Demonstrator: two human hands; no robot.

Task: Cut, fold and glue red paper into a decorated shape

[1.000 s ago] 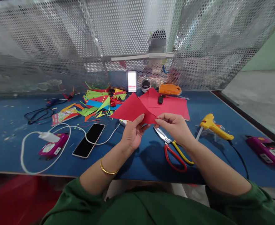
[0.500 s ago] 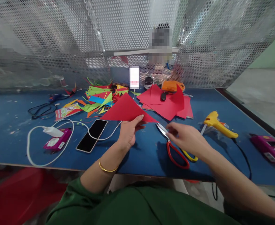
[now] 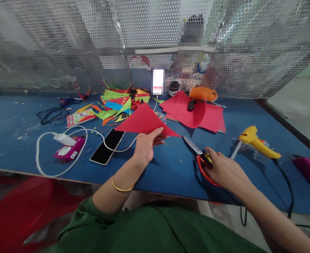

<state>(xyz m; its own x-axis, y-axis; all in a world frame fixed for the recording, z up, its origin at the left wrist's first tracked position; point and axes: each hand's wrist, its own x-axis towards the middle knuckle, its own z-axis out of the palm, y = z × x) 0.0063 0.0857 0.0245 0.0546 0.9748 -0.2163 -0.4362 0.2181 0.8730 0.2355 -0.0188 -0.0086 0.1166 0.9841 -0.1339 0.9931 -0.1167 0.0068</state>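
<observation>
A red paper triangle (image 3: 143, 119) is pinched near its lower right side by my left hand (image 3: 147, 146), thumb on top and fingers beneath. It is held above the blue table, its long edge toward me. Over to the right, my right hand (image 3: 222, 167) is closed around the handles of scissors (image 3: 193, 144) with red and yellow grips. The blades look closed and point up and left, their tip close to the triangle's right corner. Part of the handles is hidden by my fingers.
Behind the triangle lie red paper sheets (image 3: 210, 117) and colourful paper scraps (image 3: 115, 102). A black phone (image 3: 107, 147) and a purple power socket (image 3: 70, 149) with a white cable sit left. A yellow glue gun (image 3: 259, 142) rests right. Metal mesh (image 3: 78, 38) stands at the back.
My right hand has gone from beside the scissors blades down to the handles and closed on them. My left hand still holds the red triangle. The view has shifted slightly.
</observation>
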